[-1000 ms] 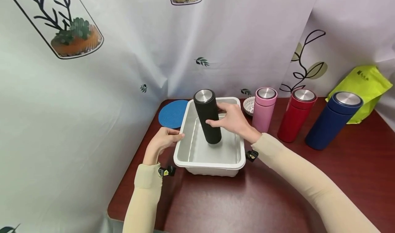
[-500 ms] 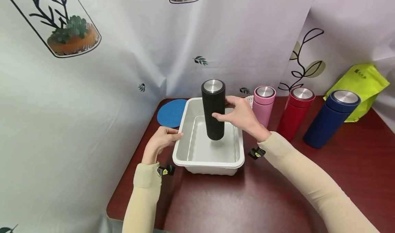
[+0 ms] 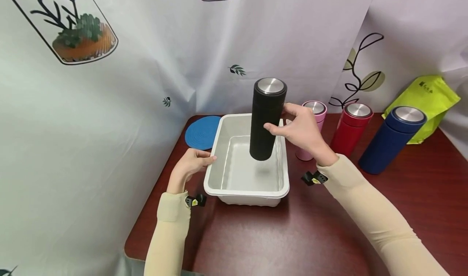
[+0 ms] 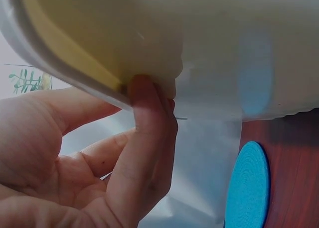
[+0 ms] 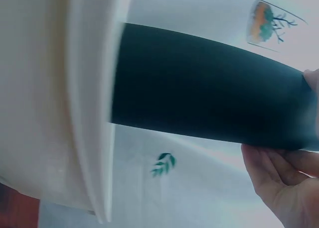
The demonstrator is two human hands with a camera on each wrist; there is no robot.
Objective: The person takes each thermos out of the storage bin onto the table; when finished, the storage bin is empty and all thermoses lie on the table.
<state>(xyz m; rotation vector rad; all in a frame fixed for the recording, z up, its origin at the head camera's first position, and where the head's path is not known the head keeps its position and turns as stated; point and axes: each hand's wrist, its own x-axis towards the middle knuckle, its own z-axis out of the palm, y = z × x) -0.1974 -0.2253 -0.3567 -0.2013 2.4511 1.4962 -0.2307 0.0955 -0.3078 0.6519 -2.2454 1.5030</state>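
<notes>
My right hand grips a black thermos bottle round its side, thumb in front and fingers behind. The bottle is nearly upright with its silver lid on top, and its base hangs over the white plastic basin, clear of the floor. In the right wrist view the black bottle passes behind the basin rim. My left hand pinches the basin's left rim. Seen from the left wrist, the fingers of that hand press on the rim from below, thumb on the other side.
Pink, red and dark blue thermos bottles stand in a row to the right. A lime-green bag lies behind them. A round blue mat lies left of the basin. White patterned cloth hangs behind the table.
The black bottle has risen off the basin floor and moved right in my right hand, which now partly covers the pink bottle. My left hand has stayed on the rim.
</notes>
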